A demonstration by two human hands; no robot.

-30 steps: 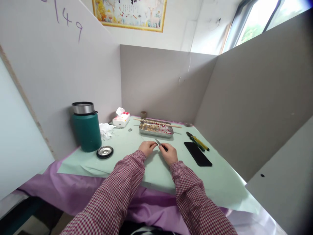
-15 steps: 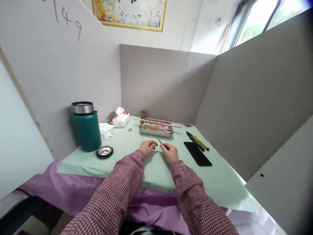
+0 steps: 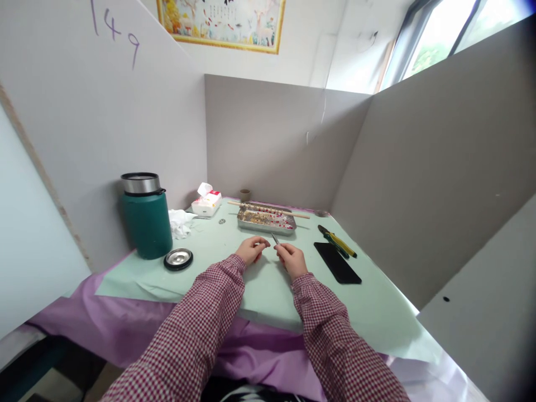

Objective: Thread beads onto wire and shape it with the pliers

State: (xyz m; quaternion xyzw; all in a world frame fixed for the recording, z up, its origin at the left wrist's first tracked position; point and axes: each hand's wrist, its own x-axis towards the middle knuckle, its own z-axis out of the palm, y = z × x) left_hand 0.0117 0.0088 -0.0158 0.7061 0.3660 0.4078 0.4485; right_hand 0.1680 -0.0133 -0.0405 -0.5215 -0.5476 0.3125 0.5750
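Note:
My right hand (image 3: 292,260) is closed around a thin, pointed metal tool (image 3: 274,238) that looks like tweezers, its tip pointing up and away to the left. To its left, my left hand (image 3: 253,250) has thumb and fingertips pinched together; whatever sits between them is too small to make out. A short gap separates the two hands above the green table cover. Just beyond them lies a metal tray (image 3: 268,228) with small red and golden bits inside. Across the tray rests a wooden stick (image 3: 298,214) with small pieces along its middle.
On the left stand a green flask (image 3: 147,223) and its lid (image 3: 178,258), near crumpled tissue (image 3: 181,223) and a tissue pack (image 3: 206,202). To the right lie a black phone-like slab (image 3: 337,262) and yellow-green pliers (image 3: 344,244). Grey partitions (image 3: 285,134) enclose the table.
The tool in my right hand has tilted slightly and its tip sits a little higher. My left hand has barely shifted. The whole view has moved slightly.

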